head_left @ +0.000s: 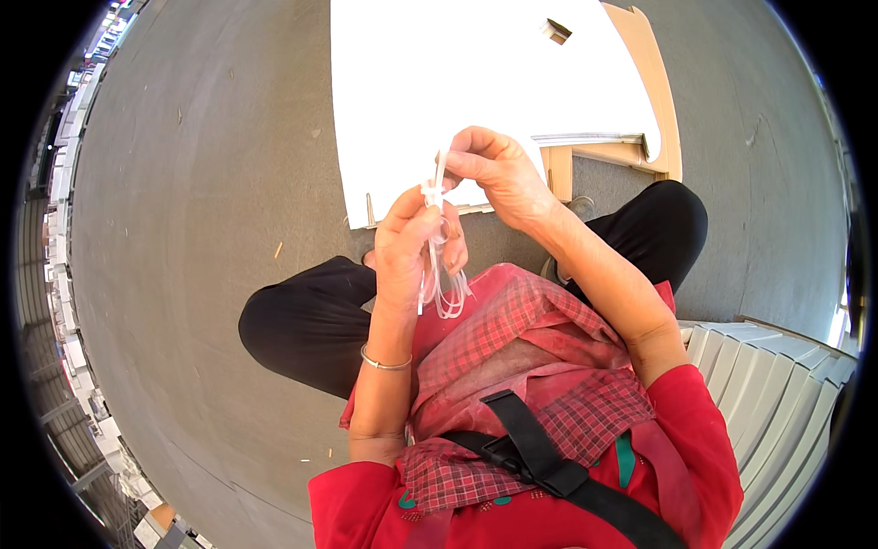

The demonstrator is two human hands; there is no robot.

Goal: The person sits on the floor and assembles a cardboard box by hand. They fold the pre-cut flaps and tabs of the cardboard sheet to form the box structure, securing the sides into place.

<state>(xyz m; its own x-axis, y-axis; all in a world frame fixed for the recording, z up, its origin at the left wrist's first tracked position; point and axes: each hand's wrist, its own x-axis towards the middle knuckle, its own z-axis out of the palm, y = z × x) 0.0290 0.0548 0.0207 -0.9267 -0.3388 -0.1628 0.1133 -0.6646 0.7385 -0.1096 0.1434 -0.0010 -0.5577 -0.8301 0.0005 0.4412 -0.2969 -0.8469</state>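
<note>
My left hand (402, 242) grasps a bundle of translucent plastic strips (448, 300) between thumb and fingers; its loops hang below those fingers. My right hand (503, 178), just above and to the right of it, pinches the upper end of one white strip between thumb and forefinger. The bundle thus lies between both hands, in front of my body. Beyond the hands extends a white panel (439, 82), pierced by a small rectangular opening (555, 33) and overlying brown cardboard (663, 110), which shows past its right edge. The surrounding surface is a smooth grey floor (201, 165), bearing a few small tan scraps to the left of my left hand. Behind and to the right of my right hand stand pale, closely ranked boards (777, 375). Far left of my left hand, white stacked items (59, 229) line the floor's margin, too small to identify.
</note>
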